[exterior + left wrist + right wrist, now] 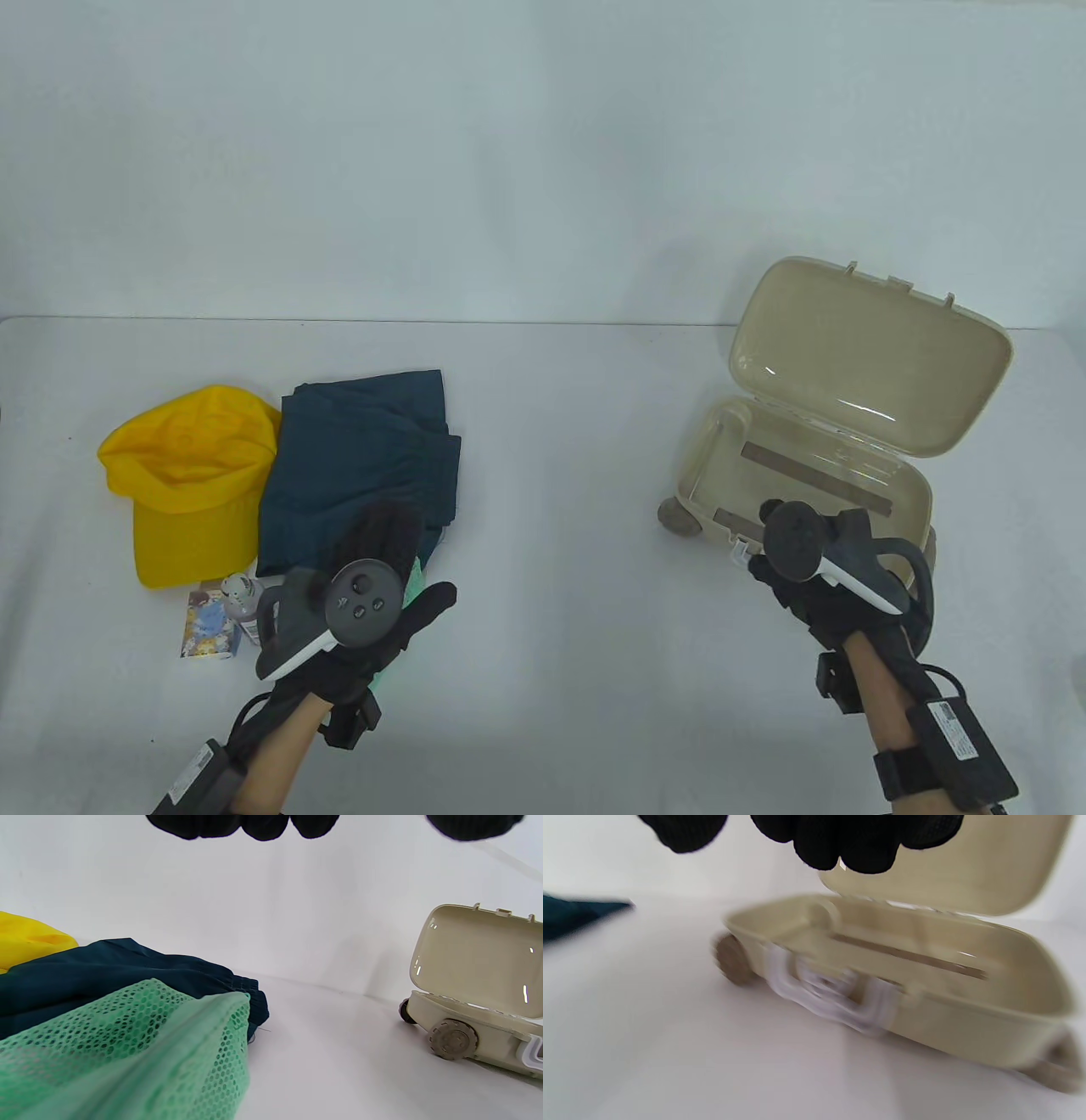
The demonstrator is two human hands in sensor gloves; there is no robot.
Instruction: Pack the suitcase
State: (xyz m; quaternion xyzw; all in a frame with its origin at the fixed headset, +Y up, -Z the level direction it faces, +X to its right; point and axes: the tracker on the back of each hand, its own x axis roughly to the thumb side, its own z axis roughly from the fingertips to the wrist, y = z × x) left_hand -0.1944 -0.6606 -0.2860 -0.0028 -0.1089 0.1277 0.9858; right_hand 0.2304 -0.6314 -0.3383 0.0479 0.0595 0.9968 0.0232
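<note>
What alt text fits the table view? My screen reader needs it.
An open, empty beige suitcase sits on the right of a white table, the right hand at its front edge. On the left, the left hand hovers over dark folded clothes beside a yellow cap.

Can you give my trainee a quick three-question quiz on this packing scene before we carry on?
1. True or false: the suitcase already holds the yellow cap.
2. What lies directly under the left hand? A) green mesh bag B) a laptop C) a shoe
3. Fill in: the dark blue garment lies to the ____ of the cap in the table view.

Key: 1 false, the case lies open with no items inside. 2 A. 3 right.
</note>
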